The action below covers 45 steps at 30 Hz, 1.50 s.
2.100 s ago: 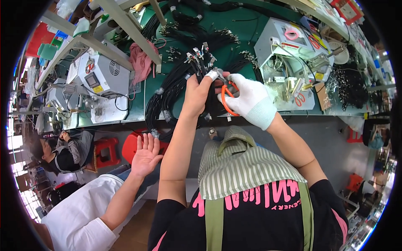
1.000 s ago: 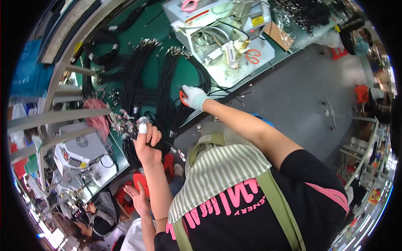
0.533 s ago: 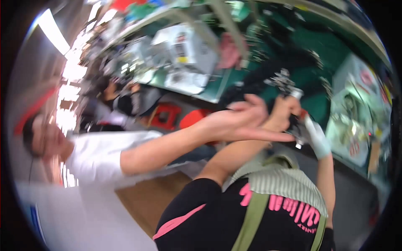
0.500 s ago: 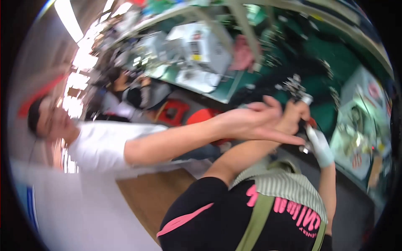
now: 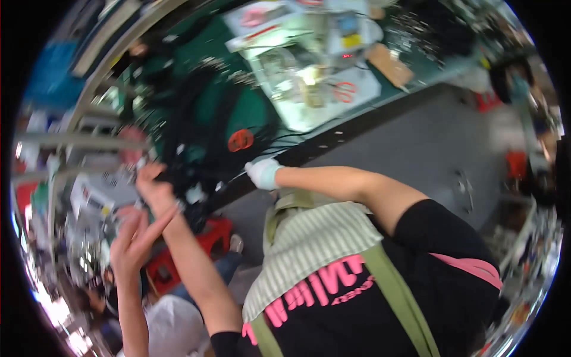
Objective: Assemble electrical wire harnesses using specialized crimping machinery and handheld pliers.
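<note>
My left hand (image 5: 154, 185), bare, reaches to the far left at the bench edge. Its fingers look curled, with a small pale, shiny bit at the tips that blur keeps me from naming. My right hand (image 5: 263, 173), in a white glove, is closed in front of my apron, near the bench edge. A small bit shows at its fingertips, too blurred to name. Beside my left forearm, a co-worker's bare hand (image 5: 132, 241) stretches up with fingers spread. Black cables or straps (image 5: 199, 110) lie on the green bench, with an orange-red round object (image 5: 241, 140) near my right hand.
A white machine or fixture (image 5: 291, 77) stands on the bench, a brown block (image 5: 389, 66) to its right. Dark heaps with metal pieces (image 5: 419, 30) lie at the far right. A red stool (image 5: 205, 241) stands below the bench at left, grey floor (image 5: 410, 134) at right.
My view has swung to the right, so the bench fixture now sits mid-picture. The co-worker's hand, earlier over my left forearm, now shows beside it. My two hands are farther apart.
</note>
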Tool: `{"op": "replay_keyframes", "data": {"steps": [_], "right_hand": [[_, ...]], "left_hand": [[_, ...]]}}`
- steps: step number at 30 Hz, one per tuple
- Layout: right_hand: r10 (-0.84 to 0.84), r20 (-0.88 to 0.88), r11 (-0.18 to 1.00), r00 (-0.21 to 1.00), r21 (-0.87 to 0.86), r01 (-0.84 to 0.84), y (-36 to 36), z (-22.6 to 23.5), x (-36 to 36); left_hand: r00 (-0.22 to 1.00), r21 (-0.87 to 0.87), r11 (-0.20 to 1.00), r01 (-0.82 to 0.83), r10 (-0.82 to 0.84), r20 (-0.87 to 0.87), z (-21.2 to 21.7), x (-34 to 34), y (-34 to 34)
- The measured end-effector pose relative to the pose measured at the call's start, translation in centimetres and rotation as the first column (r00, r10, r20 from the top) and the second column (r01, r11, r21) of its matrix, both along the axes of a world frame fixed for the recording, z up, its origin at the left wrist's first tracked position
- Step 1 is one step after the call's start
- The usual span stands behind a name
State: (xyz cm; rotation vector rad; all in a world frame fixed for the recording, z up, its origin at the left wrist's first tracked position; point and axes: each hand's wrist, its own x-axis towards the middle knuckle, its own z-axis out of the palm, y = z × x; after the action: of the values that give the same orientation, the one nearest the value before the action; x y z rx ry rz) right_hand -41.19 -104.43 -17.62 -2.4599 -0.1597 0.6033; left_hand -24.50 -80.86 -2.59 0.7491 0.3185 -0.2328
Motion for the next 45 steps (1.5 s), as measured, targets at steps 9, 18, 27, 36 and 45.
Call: {"op": "replay_keyframes", "data": {"steps": [9, 18, 27, 36, 45], "right_hand": [[-0.175, -0.071, 0.955, 0.982, 0.230, 0.187, -11.5, 0.2, -13.0], [-0.921, -0.016, 0.388, 0.388, 0.013, 0.921, -27.2, 2.3, -26.9], [-0.946, 0.080, 0.322, 0.313, 0.183, 0.929, -37.6, 2.7, -22.2], [-0.827, 0.287, 0.540, 0.484, 0.160, 0.827, -44.1, -1.8, -13.5], [-0.729, 0.379, 0.615, 0.570, -0.005, 0.789, -49.0, -5.8, -4.7]], "left_hand": [[0.976, -0.145, 0.969, 0.202, -0.211, -0.055, -4.5, -2.4, -9.3], [0.910, 0.167, 0.927, 0.335, -0.273, -0.313, -14.3, -5.5, -19.1], [0.964, 0.907, 0.342, 0.245, -0.188, -0.190, -26.5, 2.2, -25.0], [0.795, 0.672, -0.554, -0.492, -0.600, 0.088, -26.3, 2.6, -26.1], [0.878, 0.899, -0.158, -0.408, -0.340, 0.338, -17.9, -10.8, -28.2]]}}
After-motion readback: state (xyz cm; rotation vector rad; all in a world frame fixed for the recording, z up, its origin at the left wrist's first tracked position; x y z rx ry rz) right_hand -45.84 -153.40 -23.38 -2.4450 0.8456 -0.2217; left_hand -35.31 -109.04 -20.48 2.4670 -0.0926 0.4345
